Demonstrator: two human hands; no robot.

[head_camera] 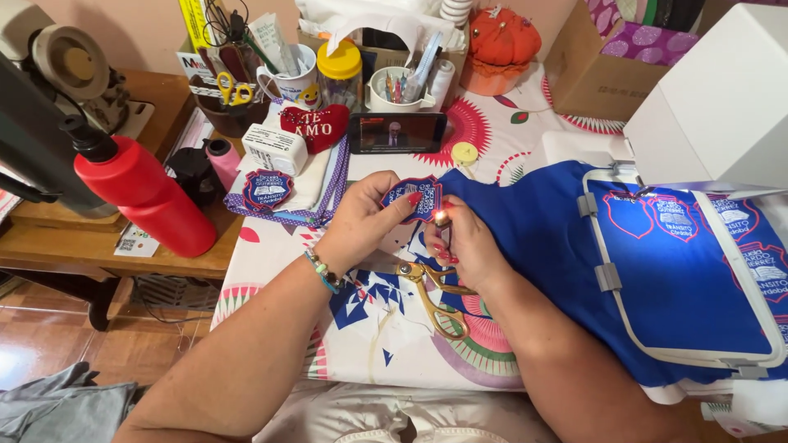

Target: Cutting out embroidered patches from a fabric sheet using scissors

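The left hand (361,217) is pinching a blue embroidered patch (413,198) between thumb and fingers, holding it up over the patterned tablecloth (386,328) near the middle of the table. The right hand (464,242) is closed around a lighter (441,218), and a small flame is burning right at the patch's right edge. Gold scissors (435,299) are lying just near of the hands, among blue fabric scraps (361,297).

The flame is sitting very close to the left fingertips, so they are risking a burn if the patch tilts. Lingering too long could scorch or melt the stitched border. The blue cloth (558,246) in the white hoop (603,275) is lying just to the right, and the loose scraps below could catch a dropped spark.
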